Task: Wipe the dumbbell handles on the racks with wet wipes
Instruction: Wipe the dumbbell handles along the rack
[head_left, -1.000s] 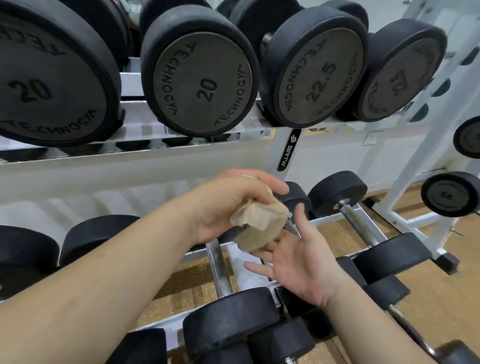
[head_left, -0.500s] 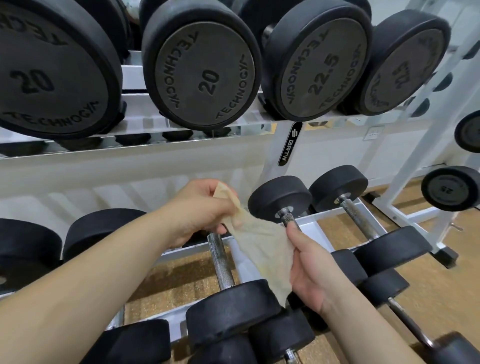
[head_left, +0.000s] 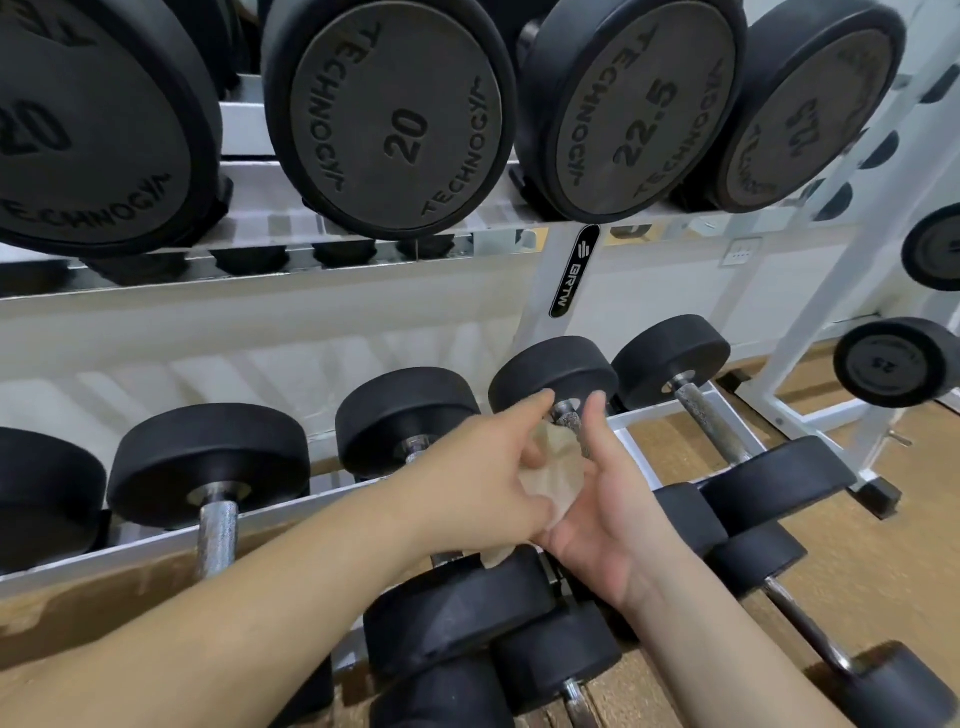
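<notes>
A crumpled beige wet wipe (head_left: 555, 470) sits between my two hands, over the knurled steel handle (head_left: 569, 420) of a small black dumbbell (head_left: 553, 371) on the lower rack. My left hand (head_left: 483, 480) comes in from the left and pinches the wipe with its thumb, its forefinger pointing at the handle. My right hand (head_left: 615, 519) is palm up under the wipe with its thumb straight beside the handle; its fingers are hidden behind the wipe and my left hand. Most of this handle is covered.
Neighbouring small dumbbells (head_left: 698, 410) (head_left: 218, 530) lie on the white lower rack rail (head_left: 670, 402). Big 20 and 22.5 dumbbells (head_left: 395, 119) overhang on the upper shelf. More dumbbells (head_left: 556, 654) lie below my wrists. A white upright (head_left: 826, 312) and another rack stand to the right.
The wipe went from bunched, to spread out between both hands, to crumpled again. Both hands moved forward and right onto the dumbbell handle.
</notes>
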